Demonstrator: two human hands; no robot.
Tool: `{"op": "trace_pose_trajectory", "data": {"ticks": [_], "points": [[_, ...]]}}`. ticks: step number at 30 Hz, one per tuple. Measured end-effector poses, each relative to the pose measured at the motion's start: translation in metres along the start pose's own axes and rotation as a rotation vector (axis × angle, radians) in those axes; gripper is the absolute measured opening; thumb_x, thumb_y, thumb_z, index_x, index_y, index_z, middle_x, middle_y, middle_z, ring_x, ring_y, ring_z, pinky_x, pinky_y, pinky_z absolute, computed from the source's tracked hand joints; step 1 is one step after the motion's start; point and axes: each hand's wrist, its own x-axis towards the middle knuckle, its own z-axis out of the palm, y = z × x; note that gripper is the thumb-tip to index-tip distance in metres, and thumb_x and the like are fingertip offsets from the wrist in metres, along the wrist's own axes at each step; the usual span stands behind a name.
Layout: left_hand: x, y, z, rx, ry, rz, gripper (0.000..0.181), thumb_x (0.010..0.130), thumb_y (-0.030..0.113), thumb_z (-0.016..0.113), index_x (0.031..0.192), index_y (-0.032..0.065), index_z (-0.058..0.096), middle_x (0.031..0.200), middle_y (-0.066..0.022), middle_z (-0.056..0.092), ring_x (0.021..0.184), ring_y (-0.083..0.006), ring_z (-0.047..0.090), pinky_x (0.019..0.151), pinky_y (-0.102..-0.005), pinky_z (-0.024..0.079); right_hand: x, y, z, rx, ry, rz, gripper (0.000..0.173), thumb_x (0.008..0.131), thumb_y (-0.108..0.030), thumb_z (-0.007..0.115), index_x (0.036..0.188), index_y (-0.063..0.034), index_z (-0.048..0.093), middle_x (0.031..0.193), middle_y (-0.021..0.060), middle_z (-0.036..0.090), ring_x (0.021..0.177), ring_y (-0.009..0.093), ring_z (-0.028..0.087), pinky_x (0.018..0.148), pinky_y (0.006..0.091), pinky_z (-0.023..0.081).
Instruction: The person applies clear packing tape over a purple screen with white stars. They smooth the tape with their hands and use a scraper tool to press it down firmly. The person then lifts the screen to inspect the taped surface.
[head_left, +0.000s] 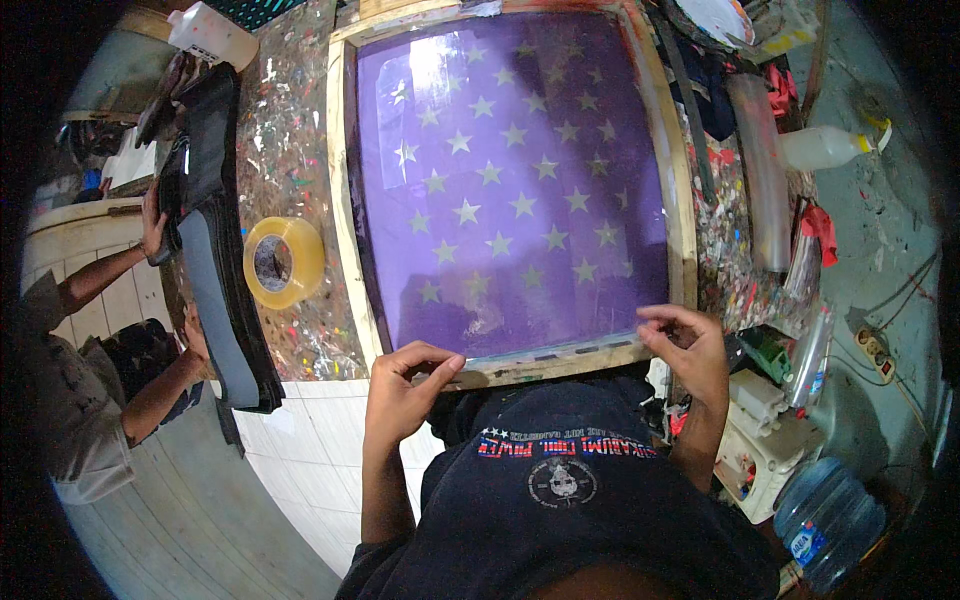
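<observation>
A silk-screen printing frame (351, 195) lies before me, its wooden bars around a purple mesh (510, 161) patterned with rows of pale stars. At the frame's near bar, my left hand (405, 390) pinches thumb and forefinger at the left end of what looks like a strip of clear tape (551, 349). My right hand (688, 352) is pinched at the strip's right end, beside the near right corner. The strip runs along the near edge of the mesh. Another clear, glossy patch (391, 124) lies on the mesh at the upper left.
A roll of clear packing tape (304, 262) sits left of the frame on the paint-spattered table (289, 157). Farther left, a co-worker's hands (154, 221) touch a stack of dark strips (225, 277). Plastic bottles (821, 148) and a power strip (874, 351) are at right.
</observation>
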Motion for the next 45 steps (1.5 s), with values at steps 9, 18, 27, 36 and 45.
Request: {"op": "trace_pose_trajectory", "data": {"ticks": [9, 18, 27, 36, 45], "points": [[0.020, 0.003, -0.006, 0.187, -0.149, -0.210, 0.022, 0.089, 0.021, 0.076, 0.095, 0.0002, 0.078, 0.072, -0.0086, 0.072, 0.064, -0.0105, 0.061, 0.060, -0.0287, 0.049, 0.019, 0.023, 0.002, -0.136, -0.026, 0.079, 0.017, 0.086, -0.018, 0.077, 0.089, -0.0010, 0.073, 0.080, 0.0028, 0.070, 0.070, 0.007, 0.060, 0.064, 0.0245, 0.049], [0.041, -0.014, 0.004, 0.203, -0.023, -0.194, 0.025, 0.082, 0.021, 0.082, 0.085, -0.0026, 0.077, 0.070, -0.0087, 0.072, 0.061, -0.0088, 0.063, 0.056, -0.0266, 0.049, 0.036, 0.033, 0.011, -0.193, -0.041, 0.172, 0.018, 0.083, -0.018, 0.079, 0.082, -0.0007, 0.073, 0.067, 0.0010, 0.067, 0.060, 0.006, 0.058, 0.056, 0.0251, 0.046], [0.045, -0.019, 0.006, 0.277, 0.010, -0.195, 0.026, 0.079, 0.022, 0.084, 0.083, -0.0018, 0.077, 0.068, -0.0078, 0.072, 0.059, -0.0104, 0.064, 0.056, -0.0269, 0.050, 0.040, 0.040, 0.014, -0.293, -0.011, 0.158, 0.020, 0.081, -0.019, 0.080, 0.083, -0.0004, 0.075, 0.069, 0.0064, 0.071, 0.062, 0.011, 0.064, 0.059, 0.0278, 0.051], [0.047, -0.019, 0.008, 0.344, 0.027, -0.184, 0.027, 0.077, 0.026, 0.085, 0.081, 0.0000, 0.077, 0.065, -0.0068, 0.071, 0.056, -0.0107, 0.062, 0.054, -0.0278, 0.048, 0.041, 0.042, 0.018, -0.378, 0.026, 0.148, 0.022, 0.081, -0.023, 0.079, 0.083, -0.0014, 0.075, 0.068, 0.0081, 0.071, 0.061, 0.013, 0.066, 0.060, 0.0293, 0.051], [0.053, -0.023, 0.009, 0.446, 0.029, -0.161, 0.031, 0.075, 0.031, 0.085, 0.079, 0.0009, 0.077, 0.065, -0.0089, 0.071, 0.056, -0.0165, 0.065, 0.056, -0.0315, 0.050, 0.040, 0.028, 0.027, -0.466, 0.093, 0.132, 0.022, 0.079, -0.020, 0.081, 0.081, 0.0011, 0.074, 0.064, 0.0045, 0.068, 0.058, 0.008, 0.060, 0.055, 0.0269, 0.047]]}}
